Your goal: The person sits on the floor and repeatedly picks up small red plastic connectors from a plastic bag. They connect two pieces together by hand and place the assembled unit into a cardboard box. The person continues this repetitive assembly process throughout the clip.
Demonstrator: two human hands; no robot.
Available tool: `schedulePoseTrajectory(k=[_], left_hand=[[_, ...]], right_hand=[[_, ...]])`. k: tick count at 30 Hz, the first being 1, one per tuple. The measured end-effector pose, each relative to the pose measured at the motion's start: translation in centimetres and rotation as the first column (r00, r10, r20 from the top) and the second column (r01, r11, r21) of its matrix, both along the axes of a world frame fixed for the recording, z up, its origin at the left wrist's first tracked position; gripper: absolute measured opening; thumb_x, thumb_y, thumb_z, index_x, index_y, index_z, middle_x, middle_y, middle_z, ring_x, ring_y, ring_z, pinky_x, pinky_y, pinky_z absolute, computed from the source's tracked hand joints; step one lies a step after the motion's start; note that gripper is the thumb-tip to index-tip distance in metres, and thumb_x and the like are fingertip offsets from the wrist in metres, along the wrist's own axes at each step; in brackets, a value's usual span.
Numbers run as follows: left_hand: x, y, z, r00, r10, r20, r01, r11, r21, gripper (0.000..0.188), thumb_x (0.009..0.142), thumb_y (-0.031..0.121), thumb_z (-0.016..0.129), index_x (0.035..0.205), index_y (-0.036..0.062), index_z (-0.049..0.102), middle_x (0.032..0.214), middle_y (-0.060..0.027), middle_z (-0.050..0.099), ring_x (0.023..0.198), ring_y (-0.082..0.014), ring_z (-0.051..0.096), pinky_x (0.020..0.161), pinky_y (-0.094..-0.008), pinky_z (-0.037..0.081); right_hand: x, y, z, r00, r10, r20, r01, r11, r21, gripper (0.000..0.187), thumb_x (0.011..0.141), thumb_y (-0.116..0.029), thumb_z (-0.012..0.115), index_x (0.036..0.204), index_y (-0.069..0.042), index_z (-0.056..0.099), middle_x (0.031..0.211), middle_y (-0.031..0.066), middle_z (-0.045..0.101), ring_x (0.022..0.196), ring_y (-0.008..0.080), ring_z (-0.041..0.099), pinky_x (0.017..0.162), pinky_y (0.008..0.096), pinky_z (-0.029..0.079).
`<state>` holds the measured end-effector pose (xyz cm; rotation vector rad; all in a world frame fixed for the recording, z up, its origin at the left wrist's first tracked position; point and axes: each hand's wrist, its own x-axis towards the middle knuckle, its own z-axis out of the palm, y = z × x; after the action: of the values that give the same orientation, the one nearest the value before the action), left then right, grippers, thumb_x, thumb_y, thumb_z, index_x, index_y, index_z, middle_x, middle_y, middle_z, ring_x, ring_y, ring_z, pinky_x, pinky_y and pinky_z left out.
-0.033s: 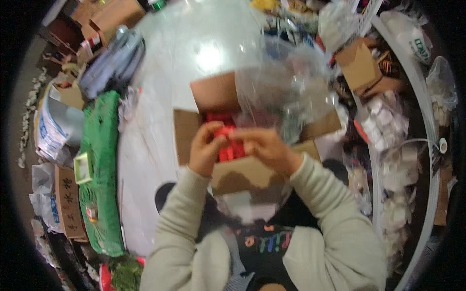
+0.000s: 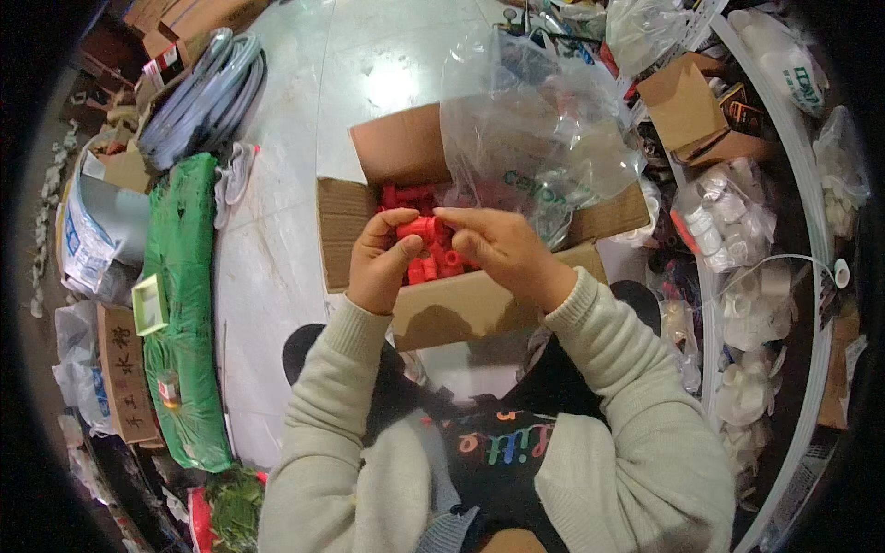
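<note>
Above an open cardboard box (image 2: 466,318), I hold a short red plastic pipe fitting (image 2: 423,229) in front of me. My left hand (image 2: 378,267) is closed round its left end, thumb and fingers gripping it. From the other side, my right hand (image 2: 516,253) pinches the fitting's right end with bent fingers. Several more red pipe fittings (image 2: 449,264) lie loose in the box below, partly hidden by my hands. A clear plastic bag (image 2: 525,138) spills over the box's far right side and covers part of its contents.
At left lie a long green wrapped bundle (image 2: 184,304) with a pale green frame (image 2: 149,305) on it, and a coiled grey hose (image 2: 207,97). At right stand an open small carton (image 2: 682,106) and bagged white fittings (image 2: 724,217) along a shelf edge.
The whole view has shifted slightly and turned from blurred to sharp. Both hands stay together over the box, and the red fitting between them now shows plainly.
</note>
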<state>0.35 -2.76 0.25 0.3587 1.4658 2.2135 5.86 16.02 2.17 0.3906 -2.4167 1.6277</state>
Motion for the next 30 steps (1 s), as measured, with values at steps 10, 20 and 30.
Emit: schedulePoseTrajectory(k=[10, 20, 30], left_hand=[[-0.1, -0.1, 0.0, 1.0, -0.019, -0.011, 0.019, 0.999, -0.037, 0.028, 0.077, 0.0, 0.061, 0.104, 0.0014, 0.053, 0.091, -0.0054, 0.06, 0.078, -0.0112, 0.059, 0.07, -0.0241, 0.05], [-0.9, -0.7, 0.6, 0.997, 0.034, -0.073, -0.054, 0.951, -0.304, 0.026, 0.077, 0.001, 0.063, 0.101, 0.0004, 0.055, 0.088, -0.0044, 0.061, 0.075, -0.0089, 0.057, 0.067, -0.0207, 0.047], [-1.9, 5.4, 9.9, 0.513, 0.044, -0.857, -0.368, 0.913, -0.173, 0.019, 0.086, 0.003, 0.049, 0.104, -0.0009, 0.055, 0.098, -0.009, 0.058, 0.092, -0.0147, 0.054, 0.085, -0.0273, 0.041]], right_hand=[[0.6, -0.7, -0.8, 1.0, 0.014, -0.008, -0.014, 0.997, -0.079, 0.05, 0.087, -0.046, 0.043, 0.107, -0.001, 0.055, 0.088, 0.0162, 0.061, 0.077, 0.027, 0.061, 0.068, 0.0333, 0.047], [0.5, -0.7, -2.0, 0.728, 0.416, 0.545, 0.057, 0.756, -0.652, 0.033, 0.088, -0.03, 0.05, 0.106, -0.003, 0.055, 0.075, -0.0002, 0.055, 0.062, 0.0066, 0.049, 0.055, 0.0187, 0.041], [3.4, -2.7, -3.7, 0.568, 0.585, 0.578, 0.179, 0.598, -0.781, 0.021, 0.073, 0.003, 0.053, 0.093, -0.003, 0.05, 0.084, 0.0053, 0.052, 0.073, 0.0104, 0.053, 0.063, 0.0214, 0.045]])
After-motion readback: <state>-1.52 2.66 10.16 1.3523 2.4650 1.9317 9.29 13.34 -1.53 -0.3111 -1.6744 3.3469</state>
